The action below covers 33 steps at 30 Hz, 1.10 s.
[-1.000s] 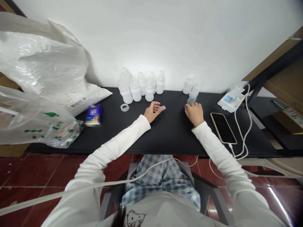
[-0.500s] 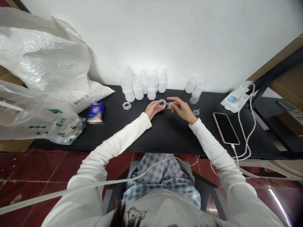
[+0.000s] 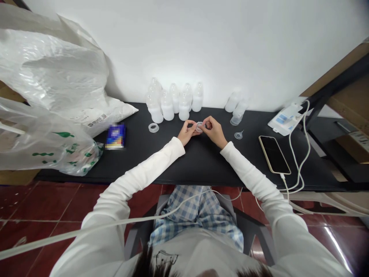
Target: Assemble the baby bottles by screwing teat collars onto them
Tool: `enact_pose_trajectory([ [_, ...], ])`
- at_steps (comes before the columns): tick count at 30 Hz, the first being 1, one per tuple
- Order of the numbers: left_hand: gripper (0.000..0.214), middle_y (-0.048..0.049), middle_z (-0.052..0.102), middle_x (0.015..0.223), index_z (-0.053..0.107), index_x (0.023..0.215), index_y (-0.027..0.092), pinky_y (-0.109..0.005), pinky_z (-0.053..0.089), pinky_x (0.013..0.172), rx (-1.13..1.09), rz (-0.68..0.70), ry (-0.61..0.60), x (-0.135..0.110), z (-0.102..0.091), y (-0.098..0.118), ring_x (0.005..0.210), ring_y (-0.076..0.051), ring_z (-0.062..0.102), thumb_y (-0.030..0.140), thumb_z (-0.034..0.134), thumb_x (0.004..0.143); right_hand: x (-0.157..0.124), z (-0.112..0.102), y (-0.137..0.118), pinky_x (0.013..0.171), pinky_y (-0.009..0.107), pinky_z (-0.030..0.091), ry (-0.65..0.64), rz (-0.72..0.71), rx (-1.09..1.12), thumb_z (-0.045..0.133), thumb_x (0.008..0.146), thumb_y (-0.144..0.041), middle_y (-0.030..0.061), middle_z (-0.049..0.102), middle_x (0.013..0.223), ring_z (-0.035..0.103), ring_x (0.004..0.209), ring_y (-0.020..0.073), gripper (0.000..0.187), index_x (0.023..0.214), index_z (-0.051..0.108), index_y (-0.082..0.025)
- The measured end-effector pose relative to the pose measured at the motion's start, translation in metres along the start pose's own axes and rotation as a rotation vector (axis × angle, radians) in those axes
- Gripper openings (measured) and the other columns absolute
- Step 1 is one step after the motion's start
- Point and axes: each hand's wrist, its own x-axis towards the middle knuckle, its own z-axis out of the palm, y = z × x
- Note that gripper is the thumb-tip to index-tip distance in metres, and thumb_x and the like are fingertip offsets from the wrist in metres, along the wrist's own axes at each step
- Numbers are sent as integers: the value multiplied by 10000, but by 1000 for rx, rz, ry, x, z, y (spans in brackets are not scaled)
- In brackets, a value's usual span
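Note:
Over the middle of the table, my left hand [image 3: 186, 133] is closed on a translucent bottle collar ring [image 3: 199, 125], its fingers at the rim. My right hand [image 3: 215, 132] pinches a clear silicone teat against that ring; the teat is mostly hidden by the fingers. Another collar ring [image 3: 153, 127] lies on the table to the left of my hands. On the right rests a second clear teat [image 3: 238, 135]. Several white baby bottles with clear domed caps [image 3: 183, 107] stand behind my hands, close to the wall.
More translucent bottle parts [image 3: 236, 118] stand at the back right. A phone [image 3: 274, 155] on a charging cable lies near a white-and-blue packet [image 3: 286, 118]. To the left are a blue box [image 3: 115, 136] and large plastic bags [image 3: 52, 134] on the black table [image 3: 201, 169].
My right hand has moved left, bringing the teat from beside the ring to it. My left hand still holds the ring, with its fingers now curled closer around it.

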Motion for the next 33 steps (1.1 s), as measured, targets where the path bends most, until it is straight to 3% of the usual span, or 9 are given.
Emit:
enact_pose_trajectory([
  [6, 292, 14, 734, 765, 458, 922, 198, -439, 578, 959, -1, 1, 9, 6, -3, -10, 741, -137, 740, 346, 707, 887, -2, 6, 8, 685, 294, 418, 57, -14, -15, 704, 839, -521, -12, 475, 807, 407, 683, 121, 353, 769, 561, -206],
  [9, 321, 3, 732, 757, 467, 940, 191, -446, 580, 945, 15, 11, -3, 8, -6, -14, 739, -152, 742, 347, 737, 863, -4, 11, 15, 638, 283, 431, 76, 5, 59, 734, 799, -561, -10, 495, 866, 403, 637, 98, 402, 885, 544, -217],
  [13, 341, 6, 721, 710, 461, 941, 188, -367, 607, 809, 42, 14, 9, 10, -9, -16, 670, -149, 729, 361, 743, 858, -7, 13, 17, 589, 263, 437, -7, 21, 157, 691, 820, -598, -3, 535, 898, 452, 625, 91, 444, 1031, 547, -236],
  [17, 332, 21, 700, 649, 447, 932, 188, -278, 575, 648, 107, 36, 32, 10, -9, -16, 592, -139, 702, 359, 725, 872, -10, 10, 13, 604, 267, 446, -51, 63, 167, 591, 887, -616, -13, 560, 800, 485, 625, 101, 410, 1027, 589, -231],
  [21, 304, 57, 671, 592, 445, 914, 194, -215, 519, 541, 224, 101, 20, 9, -11, -18, 521, -109, 663, 353, 702, 885, -12, 11, 13, 619, 276, 469, -114, 115, 226, 619, 855, -634, -31, 579, 707, 546, 625, 116, 430, 984, 577, -227],
  [26, 288, 71, 663, 574, 456, 909, 200, -202, 487, 491, 375, 163, -14, 6, -16, -18, 471, -95, 630, 364, 691, 885, -14, 14, 16, 620, 274, 467, -118, 96, 268, 644, 843, -615, -34, 600, 708, 569, 634, 116, 410, 931, 529, -231],
  [33, 265, 70, 664, 572, 432, 868, 203, -194, 484, 481, 379, 155, -10, 4, -14, -18, 464, -84, 620, 290, 682, 890, -17, 14, 13, 577, 266, 417, -103, 65, 257, 641, 854, -584, -48, 552, 670, 500, 593, 106, 379, 914, 512, -233],
])
